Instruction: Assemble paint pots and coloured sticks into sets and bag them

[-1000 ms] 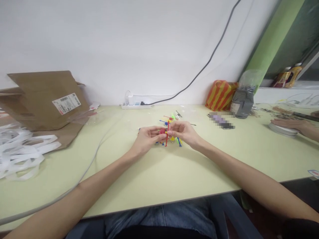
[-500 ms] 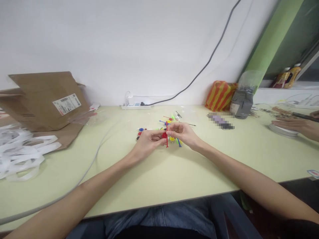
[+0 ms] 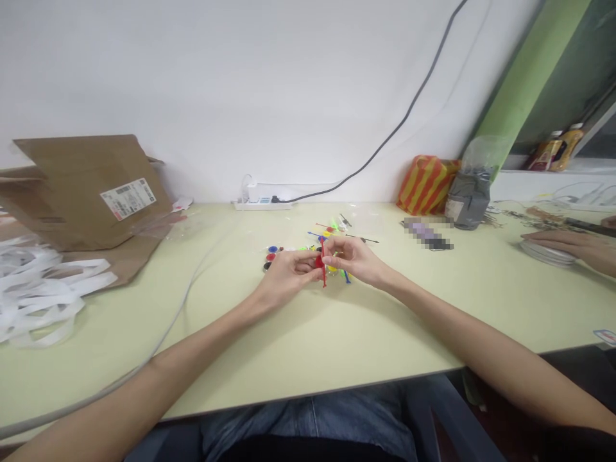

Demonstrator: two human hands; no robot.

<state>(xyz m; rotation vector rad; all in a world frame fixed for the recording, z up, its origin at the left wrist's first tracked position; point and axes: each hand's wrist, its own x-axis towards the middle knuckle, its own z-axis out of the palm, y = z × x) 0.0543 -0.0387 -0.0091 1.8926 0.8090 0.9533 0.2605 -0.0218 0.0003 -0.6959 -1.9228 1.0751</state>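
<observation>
Both my hands meet over the middle of the pale green table (image 3: 308,346). My left hand (image 3: 283,277) pinches a small red round piece (image 3: 318,262). My right hand (image 3: 353,259) pinches a thin red stick (image 3: 324,274) that stands upright and passes by the red piece. Behind and around my hands lie several small coloured plastic parts (image 3: 332,232): red, blue and black discs (image 3: 270,256) at the left, and yellow, green and blue sticks.
Brown paper bag (image 3: 91,192) and white paper strips (image 3: 38,295) at the left. A grey cable (image 3: 178,308) crosses the table. A power strip (image 3: 262,204) lies by the wall. Striped bag (image 3: 426,183) and grey pouch (image 3: 469,192) at the back right. Another person's hand (image 3: 572,244) rests on a white disc.
My hands have dropped slightly toward the table and the red stick has slid lower through my fingers. The coloured discs at the left of my left hand have come into sight.
</observation>
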